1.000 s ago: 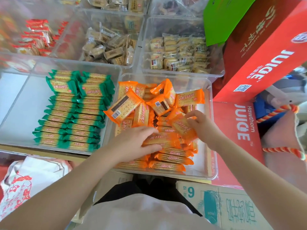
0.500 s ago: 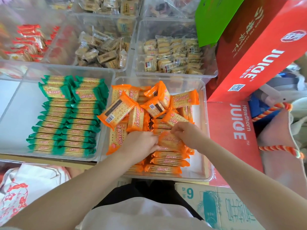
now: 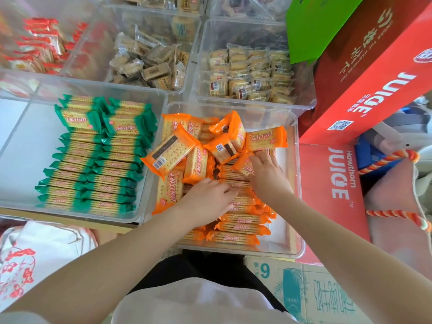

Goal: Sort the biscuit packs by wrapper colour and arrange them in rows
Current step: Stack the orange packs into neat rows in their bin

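Note:
Orange biscuit packs fill a clear bin (image 3: pixel 297 206) in front of me. Several lie in a neat row (image 3: pixel 240 228) at the near end, and a loose pile (image 3: pixel 174 153) is heaped at the far end. My left hand (image 3: pixel 208 197) rests flat on the row with its fingers stretched out. My right hand (image 3: pixel 267 175) reaches past it, and its straight fingers lie on a loose orange pack (image 3: pixel 243 168) at the edge of the pile. Green packs (image 3: pixel 93 160) lie in two tidy columns in the clear bin (image 3: pixel 18 148) to the left.
Red juice cartons (image 3: pixel 374 90) lean close on the right of the orange bin. Behind stand bins of beige packs (image 3: pixel 149 64), pale packs (image 3: pixel 252 76) and red packs (image 3: pixel 39 47). A cardboard box (image 3: pixel 304 288) and a white bag (image 3: pixel 35 258) sit near me.
My right hand laid the orange pack it carried onto the row, let go, then reached to a loose pack in the pile. My left hand stayed on the row.

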Demonstrator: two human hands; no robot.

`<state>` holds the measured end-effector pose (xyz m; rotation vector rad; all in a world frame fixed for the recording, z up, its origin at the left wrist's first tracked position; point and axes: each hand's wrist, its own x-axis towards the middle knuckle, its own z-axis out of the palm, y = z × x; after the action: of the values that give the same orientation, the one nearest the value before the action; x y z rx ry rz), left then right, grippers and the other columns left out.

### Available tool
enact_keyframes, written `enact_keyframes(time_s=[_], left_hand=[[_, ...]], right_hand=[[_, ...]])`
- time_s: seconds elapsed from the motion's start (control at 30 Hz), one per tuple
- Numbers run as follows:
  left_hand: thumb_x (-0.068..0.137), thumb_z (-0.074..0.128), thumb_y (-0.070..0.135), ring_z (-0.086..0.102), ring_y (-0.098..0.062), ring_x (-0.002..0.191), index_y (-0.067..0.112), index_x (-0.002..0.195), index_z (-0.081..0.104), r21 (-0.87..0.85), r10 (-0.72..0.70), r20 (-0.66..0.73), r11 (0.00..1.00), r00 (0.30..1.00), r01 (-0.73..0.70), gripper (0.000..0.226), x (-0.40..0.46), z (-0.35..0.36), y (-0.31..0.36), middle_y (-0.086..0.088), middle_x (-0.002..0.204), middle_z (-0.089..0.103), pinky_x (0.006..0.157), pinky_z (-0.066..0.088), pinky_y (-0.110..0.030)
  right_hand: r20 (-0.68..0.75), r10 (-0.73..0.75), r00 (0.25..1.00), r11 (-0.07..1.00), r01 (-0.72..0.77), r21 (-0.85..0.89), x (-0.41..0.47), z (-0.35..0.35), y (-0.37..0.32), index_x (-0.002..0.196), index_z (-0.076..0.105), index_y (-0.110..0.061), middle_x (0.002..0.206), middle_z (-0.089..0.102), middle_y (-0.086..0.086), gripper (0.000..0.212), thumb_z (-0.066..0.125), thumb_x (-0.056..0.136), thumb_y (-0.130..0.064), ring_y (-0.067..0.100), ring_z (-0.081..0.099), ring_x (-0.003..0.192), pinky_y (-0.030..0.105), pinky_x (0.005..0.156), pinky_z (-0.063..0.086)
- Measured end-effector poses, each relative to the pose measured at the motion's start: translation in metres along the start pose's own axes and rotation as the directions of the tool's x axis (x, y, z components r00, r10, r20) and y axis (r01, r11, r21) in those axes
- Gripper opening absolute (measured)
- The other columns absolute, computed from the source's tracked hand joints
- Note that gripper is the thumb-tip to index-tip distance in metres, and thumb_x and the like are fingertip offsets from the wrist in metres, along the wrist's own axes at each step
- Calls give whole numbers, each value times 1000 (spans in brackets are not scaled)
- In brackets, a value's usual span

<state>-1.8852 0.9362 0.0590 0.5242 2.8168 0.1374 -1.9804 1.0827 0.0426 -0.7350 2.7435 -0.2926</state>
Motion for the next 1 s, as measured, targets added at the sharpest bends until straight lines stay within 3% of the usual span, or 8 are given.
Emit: enact_keyframes(time_s=[0.13,0.27,0.37,0.47,0.67,0.8,0.9,1.0], left_hand=[[100,34,35,45,-23,116,14,139,38,47,-23,50,999,998,21,45,3,-2,-4,-5,127,50,97,35,-34],[99,39,32,48,-24,115,13,138,41,38,-3,41,999,999,2,44,-1,-3,-7,-5,125,54,96,38,-36],[85,64,20,61,-25,100,7,118,61,-127,23,-210,991,977,-51,35,-14,-6,-15,-6,107,65,80,54,-37],[84,58,17,62,-24,96,4,103,68,-153,-49,-454,988,890,-24,24,-27,-13,-28,-8,103,66,78,54,-34],[83,61,17,48,-32,115,4,114,59,-152,-341,-580,938,740,313,34,-45,-25,-57,-15,119,56,99,39,-46],[78,71,35,43,-34,123,7,137,38,-272,-645,-317,764,695,585,73,-47,-31,-63,-15,134,45,103,34,-45],[85,63,38,47,-28,118,12,140,34,-288,-648,-305,761,698,581,68,-47,-35,-64,-10,132,46,99,36,-40],[88,56,40,52,-25,111,14,140,35,-429,-680,-311,724,664,540,62,-51,-45,-58,-7,129,50,89,43,-36]], right_hand=[[143,87,986,995,-92,27,5,1,8,134,34,-18,136,40,8,51,56,89,-16,29,38,125,39,100,36],[97,68,993,997,-71,36,10,-1,9,126,41,-16,127,44,9,50,65,82,-18,29,44,118,38,91,43],[90,79,993,971,-97,220,11,-7,9,127,47,-16,119,52,8,48,62,82,-23,25,51,107,34,83,45],[226,83,971,880,-178,440,8,-21,8,115,55,-23,100,60,-1,32,59,86,-35,18,57,89,28,72,45],[488,-202,849,972,112,206,5,-23,-10,115,60,-14,113,61,2,28,50,91,-23,21,55,106,34,92,44],[257,-273,927,961,251,115,8,-23,-30,111,65,-11,117,58,4,27,47,94,-21,24,55,107,40,88,48],[-25,-297,955,913,291,285,9,-28,-49,111,62,-13,108,61,4,22,51,93,-17,23,61,91,40,75,51],[-205,-335,919,856,388,341,9,-34,-70,130,47,-15,127,48,5,44,59,88,-14,19,57,95,36,77,52]])
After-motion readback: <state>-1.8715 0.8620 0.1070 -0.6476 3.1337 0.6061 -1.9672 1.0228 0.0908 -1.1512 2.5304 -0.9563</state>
